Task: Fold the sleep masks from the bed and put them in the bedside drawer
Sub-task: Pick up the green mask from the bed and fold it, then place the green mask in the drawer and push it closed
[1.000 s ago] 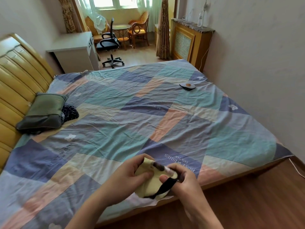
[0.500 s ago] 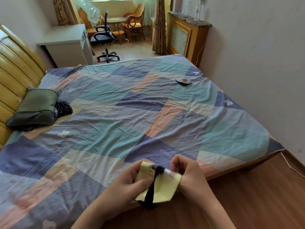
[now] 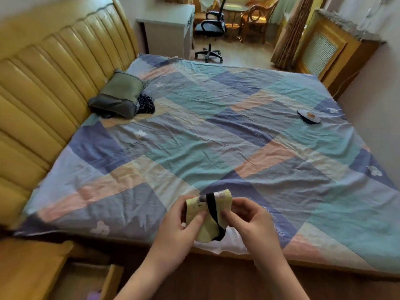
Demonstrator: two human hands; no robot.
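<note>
A pale yellow sleep mask (image 3: 213, 215) with a black strap is folded and held over the near edge of the bed (image 3: 194, 148). My left hand (image 3: 179, 224) grips its left side with the thumb on top. My right hand (image 3: 251, 219) pinches its right side by the strap. A second sleep mask (image 3: 309, 117), dark-rimmed with a light face, lies flat near the bed's far right edge. The bedside drawer (image 3: 86, 282) stands open at the lower left, beside the wooden bedside cabinet (image 3: 28, 267); something purple shows inside it.
A grey-green pillow (image 3: 116, 98) and a dark patterned cloth (image 3: 145, 103) lie by the yellow padded headboard (image 3: 43, 100). Beyond the bed stand a white desk (image 3: 166, 24), a black office chair (image 3: 211, 31) and a wooden radiator cover (image 3: 324, 48). Wooden floor lies below my hands.
The view has swung left, bringing the headboard, cabinet and open drawer into sight. The mask stays in both hands, now folded more tightly, with the strap across its front.
</note>
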